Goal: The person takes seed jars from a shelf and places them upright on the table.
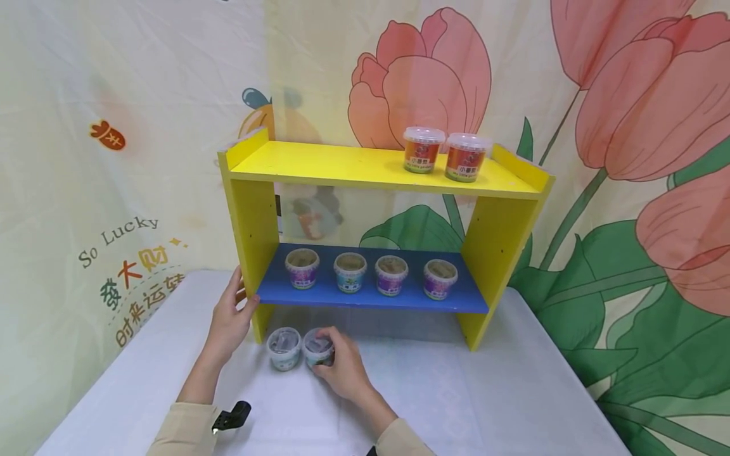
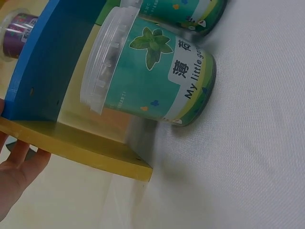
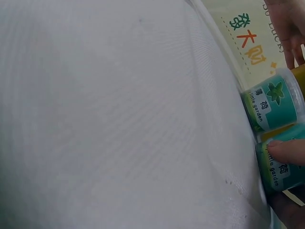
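On the white cloth, in front of the shelf's left foot, stand two green lidded tubs with a mint leaf on the label. My right hand point(image 1: 345, 368) grips the right-hand tub point(image 1: 317, 348), its thumb on the label in the right wrist view. The left-hand tub point(image 2: 152, 71) is right beside it, lid up, and no hand touches it. With my left hand point(image 1: 229, 322) I hold the left upright of the yellow and blue shelf point(image 1: 365, 303), thumb in front near the blue board and fingers on the outer side.
On the blue board stand several small tubs, purple ones such as this tub point(image 1: 391, 276) and one blue tub point(image 1: 350, 272). Two red tubs, one a little nearer point(image 1: 465, 158), sit on the yellow top at the right. A flowered cloth point(image 1: 604, 285) hangs behind.
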`<state>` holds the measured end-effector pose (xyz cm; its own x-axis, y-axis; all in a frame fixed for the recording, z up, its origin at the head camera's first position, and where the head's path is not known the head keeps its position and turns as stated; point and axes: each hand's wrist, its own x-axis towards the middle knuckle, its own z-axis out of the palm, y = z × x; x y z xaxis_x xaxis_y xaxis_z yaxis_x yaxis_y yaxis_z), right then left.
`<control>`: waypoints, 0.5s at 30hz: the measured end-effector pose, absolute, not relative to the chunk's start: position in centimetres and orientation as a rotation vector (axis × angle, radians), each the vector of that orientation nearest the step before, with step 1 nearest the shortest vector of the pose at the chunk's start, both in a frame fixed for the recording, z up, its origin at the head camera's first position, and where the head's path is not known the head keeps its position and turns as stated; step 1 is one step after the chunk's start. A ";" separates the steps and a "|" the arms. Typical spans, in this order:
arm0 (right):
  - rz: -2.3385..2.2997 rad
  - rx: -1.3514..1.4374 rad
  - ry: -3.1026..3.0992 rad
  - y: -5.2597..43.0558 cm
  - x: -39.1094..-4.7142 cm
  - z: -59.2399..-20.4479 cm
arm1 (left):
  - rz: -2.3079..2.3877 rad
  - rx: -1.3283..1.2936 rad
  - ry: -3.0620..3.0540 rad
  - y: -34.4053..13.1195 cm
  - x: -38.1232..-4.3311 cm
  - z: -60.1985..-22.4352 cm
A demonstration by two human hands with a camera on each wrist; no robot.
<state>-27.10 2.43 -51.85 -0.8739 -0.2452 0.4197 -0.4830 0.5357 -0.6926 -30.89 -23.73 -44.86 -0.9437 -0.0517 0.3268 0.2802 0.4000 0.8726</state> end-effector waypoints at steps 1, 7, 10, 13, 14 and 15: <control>1.245 0.605 -2.509 2.4 -27.1 -51.8 | -1.557 -0.199 -2.360 -23.7 -30.9 -44.9; 1.188 0.634 -2.563 2.6 -27.1 -51.6 | -1.549 -0.197 -2.363 -23.7 -31.0 -44.8; 1.188 0.676 -2.627 3.1 -27.2 -51.1 | -1.553 -0.199 -2.362 -23.7 -31.0 -44.8; 1.217 0.739 -2.707 3.8 -27.2 -50.3 | -1.561 -0.205 -2.364 -23.8 -30.9 -44.7; 1.222 0.763 -2.730 4.1 -27.2 -49.9 | -1.561 -0.207 -2.364 -23.8 -30.9 -44.7; 1.224 0.786 -2.754 4.4 -27.2 -49.6 | -1.564 -0.208 -2.363 -23.8 -30.9 -44.7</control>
